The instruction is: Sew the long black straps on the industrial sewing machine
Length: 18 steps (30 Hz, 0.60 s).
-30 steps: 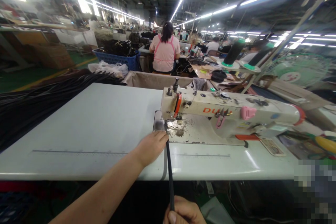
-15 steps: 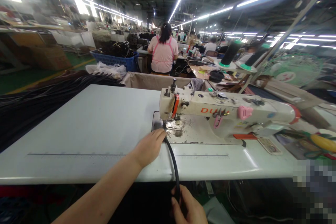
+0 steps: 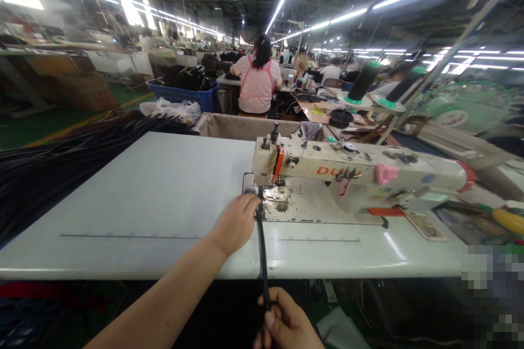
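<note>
A narrow black strap (image 3: 263, 253) runs from under the needle area of the white sewing machine (image 3: 303, 166) down over the table's front edge. Close in front of the presser foot, my left hand (image 3: 236, 222) is closed on the strap, its fingertips at the strap's side. Below the table edge, my right hand (image 3: 286, 319) pinches the strap's lower part between thumb and fingers. The strap's far end under the machine head is hidden by my left hand and the foot.
The pale table (image 3: 164, 191) has a printed ruler line. Black strips (image 3: 82, 158) lie heaped at the left. Behind stand a fabric-lined bin (image 3: 225, 125), a blue basket (image 3: 184, 95) and a seated co-worker (image 3: 257, 79). Thread cones (image 3: 362, 84) and a fan (image 3: 458, 106) are at the right.
The strap between my hands has gone from curved to nearly straight. My right hand has shifted slightly left; my left hand stays by the presser foot. The view has shifted a little.
</note>
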Each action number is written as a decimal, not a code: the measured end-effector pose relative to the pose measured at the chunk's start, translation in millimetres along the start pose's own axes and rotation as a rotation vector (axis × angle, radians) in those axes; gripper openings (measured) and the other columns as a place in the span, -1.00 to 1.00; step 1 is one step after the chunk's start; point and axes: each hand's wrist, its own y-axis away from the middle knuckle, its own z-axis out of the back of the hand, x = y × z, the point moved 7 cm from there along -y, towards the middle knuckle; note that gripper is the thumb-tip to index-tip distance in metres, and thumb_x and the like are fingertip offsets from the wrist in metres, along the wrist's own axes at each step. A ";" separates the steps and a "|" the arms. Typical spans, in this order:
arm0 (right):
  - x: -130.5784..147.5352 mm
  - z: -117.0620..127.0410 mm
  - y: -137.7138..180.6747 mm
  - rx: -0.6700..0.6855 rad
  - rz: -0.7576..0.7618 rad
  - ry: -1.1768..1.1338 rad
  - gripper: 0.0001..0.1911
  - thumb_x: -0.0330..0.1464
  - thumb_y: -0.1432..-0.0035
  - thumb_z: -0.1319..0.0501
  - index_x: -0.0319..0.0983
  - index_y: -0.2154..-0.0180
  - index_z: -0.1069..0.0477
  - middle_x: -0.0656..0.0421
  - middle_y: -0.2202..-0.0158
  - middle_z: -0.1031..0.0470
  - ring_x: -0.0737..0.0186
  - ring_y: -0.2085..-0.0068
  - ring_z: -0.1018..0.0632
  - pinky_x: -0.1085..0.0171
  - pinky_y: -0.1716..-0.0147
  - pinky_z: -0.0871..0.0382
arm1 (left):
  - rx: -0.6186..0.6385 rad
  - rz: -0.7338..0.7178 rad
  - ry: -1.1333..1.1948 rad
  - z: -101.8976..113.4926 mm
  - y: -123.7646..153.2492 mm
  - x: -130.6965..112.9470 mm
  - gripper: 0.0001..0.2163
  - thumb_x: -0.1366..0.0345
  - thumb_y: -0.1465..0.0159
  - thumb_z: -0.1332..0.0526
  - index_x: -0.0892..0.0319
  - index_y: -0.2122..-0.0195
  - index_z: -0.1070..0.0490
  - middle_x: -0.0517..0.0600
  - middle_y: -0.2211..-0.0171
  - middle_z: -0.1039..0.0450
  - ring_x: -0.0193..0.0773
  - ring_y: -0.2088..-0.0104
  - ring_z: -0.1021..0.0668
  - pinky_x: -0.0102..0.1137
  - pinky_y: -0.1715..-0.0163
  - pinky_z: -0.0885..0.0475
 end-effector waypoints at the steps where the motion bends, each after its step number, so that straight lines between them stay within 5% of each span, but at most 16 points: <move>1: 1.3 3.7 0.6 -0.054 0.039 0.102 -0.32 0.29 -0.07 -0.35 -0.17 0.16 -0.47 0.32 0.56 -0.32 0.30 0.50 -0.43 0.36 0.47 -0.27 | -0.001 0.003 0.000 0.5 -0.5 -0.2 -0.59 0.63 -0.25 -0.03 0.28 -0.10 -0.35 0.21 0.01 -0.50 -0.03 -0.07 -0.55 -0.08 -0.15 -0.53; 4: 10.1 7.8 3.7 -0.155 0.094 0.310 -0.30 0.32 -0.22 -0.17 -0.21 0.34 -0.49 0.30 0.58 -0.25 0.34 0.54 -0.30 0.35 0.53 -0.14 | 0.007 0.007 -0.005 -0.4 -0.8 0.1 -0.61 0.62 -0.25 -0.05 0.27 -0.09 -0.36 0.20 0.02 -0.50 -0.02 -0.05 -0.55 -0.07 -0.15 -0.53; 7: 21.4 -3.4 4.2 -0.065 0.078 0.276 -0.21 0.34 -0.28 -0.03 -0.23 0.36 -0.54 0.28 0.63 -0.27 0.31 0.56 -0.32 0.32 0.49 -0.17 | 0.014 0.006 -0.011 -1.6 -0.4 0.6 -0.60 0.62 -0.24 -0.06 0.27 -0.08 -0.37 0.19 0.02 -0.50 -0.01 -0.05 -0.54 -0.08 -0.16 -0.52; 11: 38.8 -15.0 5.3 0.047 0.158 0.273 -0.27 0.27 -0.29 -0.15 -0.25 0.35 -0.65 0.08 0.36 -0.57 0.16 0.26 -0.54 0.23 0.14 -0.34 | 0.029 0.001 0.004 -1.9 -0.4 0.2 -0.58 0.61 -0.23 -0.06 0.28 -0.11 -0.37 0.20 0.00 -0.50 -0.02 -0.06 -0.55 -0.06 -0.20 -0.50; 18: 32.2 -13.1 10.8 0.095 0.082 0.197 -0.26 0.26 -0.26 -0.19 -0.28 0.41 -0.65 0.11 0.46 -0.53 0.23 0.38 -0.50 0.31 0.32 -0.26 | 0.125 -0.008 0.070 -11.3 5.9 -0.5 -0.57 0.55 -0.27 -0.10 0.23 -0.17 -0.38 0.20 -0.09 -0.52 -0.04 -0.08 -0.59 -0.09 -0.21 -0.52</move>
